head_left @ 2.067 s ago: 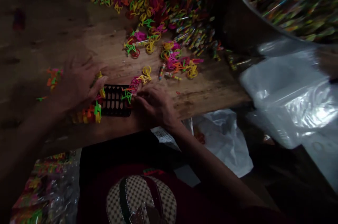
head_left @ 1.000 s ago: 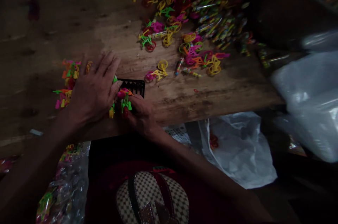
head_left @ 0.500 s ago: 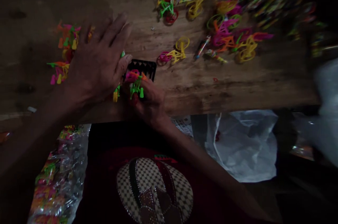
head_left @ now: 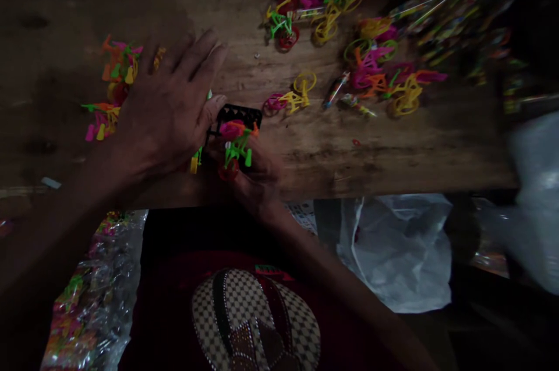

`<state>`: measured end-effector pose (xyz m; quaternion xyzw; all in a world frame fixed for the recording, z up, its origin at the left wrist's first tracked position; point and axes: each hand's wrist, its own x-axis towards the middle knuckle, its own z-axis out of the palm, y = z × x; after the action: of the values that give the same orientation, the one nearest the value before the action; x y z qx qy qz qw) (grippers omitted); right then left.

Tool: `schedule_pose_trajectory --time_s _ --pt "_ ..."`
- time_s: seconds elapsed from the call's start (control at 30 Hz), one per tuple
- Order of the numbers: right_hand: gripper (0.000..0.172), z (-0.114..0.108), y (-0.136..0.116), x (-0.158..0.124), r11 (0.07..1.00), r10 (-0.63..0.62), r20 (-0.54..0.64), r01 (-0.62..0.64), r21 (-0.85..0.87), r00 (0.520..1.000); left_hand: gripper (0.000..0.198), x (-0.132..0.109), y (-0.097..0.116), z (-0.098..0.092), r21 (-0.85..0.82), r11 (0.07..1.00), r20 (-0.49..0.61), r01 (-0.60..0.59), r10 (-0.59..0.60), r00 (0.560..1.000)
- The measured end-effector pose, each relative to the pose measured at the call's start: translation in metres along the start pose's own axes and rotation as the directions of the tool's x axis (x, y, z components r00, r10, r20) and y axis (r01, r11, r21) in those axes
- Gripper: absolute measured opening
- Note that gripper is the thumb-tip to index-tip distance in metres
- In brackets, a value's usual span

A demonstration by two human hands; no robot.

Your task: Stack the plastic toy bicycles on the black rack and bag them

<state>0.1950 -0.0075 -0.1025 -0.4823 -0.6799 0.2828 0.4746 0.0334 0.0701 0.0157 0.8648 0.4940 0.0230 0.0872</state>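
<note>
My left hand [head_left: 168,106] lies palm down with its fingers stretched out, over the left end of a black slotted plastic tray [head_left: 251,116]. Its thumb rests at the tray's edge. Small toy bicycle parts in green and yellow [head_left: 195,162] poke out below the palm. My right hand [head_left: 257,173] is closed round a small plastic toy bicycle [head_left: 238,147], with a green frame, orange handlebar, pink upper wheel and red lower wheel, at the tray's near side. The right fingertips are partly hidden by the toy.
Toy bicycles [head_left: 100,117] stand left of my left hand. A yellow and pink one [head_left: 293,100] lies right of the tray. More bicycles [head_left: 371,65] and a heap of shiny wrapped sticks [head_left: 441,4] lie farther right. White plastic bags [head_left: 397,254] hang below the table edge.
The camera view has shifted slightly. The toy bicycle in my right hand has moved a little right and toward me, showing more of its red wheel. My left hand stays over the tray.
</note>
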Motion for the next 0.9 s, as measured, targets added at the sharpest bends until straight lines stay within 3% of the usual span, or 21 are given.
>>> schedule_pose_trajectory --time_s 0.2,0.37,0.57,0.77,0.9 --pt "0.017 0.001 -0.006 0.008 0.97 -0.088 0.095 0.107 -0.217 0.992 0.062 0.001 -0.002 0.002 0.002 1.0 -0.026 -0.008 0.008 1.0" --pt "0.016 0.009 -0.012 0.012 0.929 -0.247 0.028 0.245 -0.278 0.969 0.063 -0.002 -0.003 0.003 0.018 1.0 -0.045 -0.017 0.018 0.999" --pt "0.018 0.02 -0.012 0.012 0.938 -0.243 -0.015 0.231 -0.26 0.97 0.058 -0.004 -0.013 0.004 -0.024 0.999 -0.088 -0.032 0.03 0.996" --pt "0.024 0.026 -0.009 0.012 0.958 -0.232 0.007 0.23 -0.171 0.973 0.046 -0.014 -0.009 -0.015 0.064 0.984 -0.166 -0.166 0.174 0.971" --pt "0.022 0.029 -0.005 0.011 0.951 -0.266 -0.007 0.261 -0.164 0.964 0.035 -0.025 0.007 -0.025 0.149 0.933 -0.12 -0.329 0.347 0.93"
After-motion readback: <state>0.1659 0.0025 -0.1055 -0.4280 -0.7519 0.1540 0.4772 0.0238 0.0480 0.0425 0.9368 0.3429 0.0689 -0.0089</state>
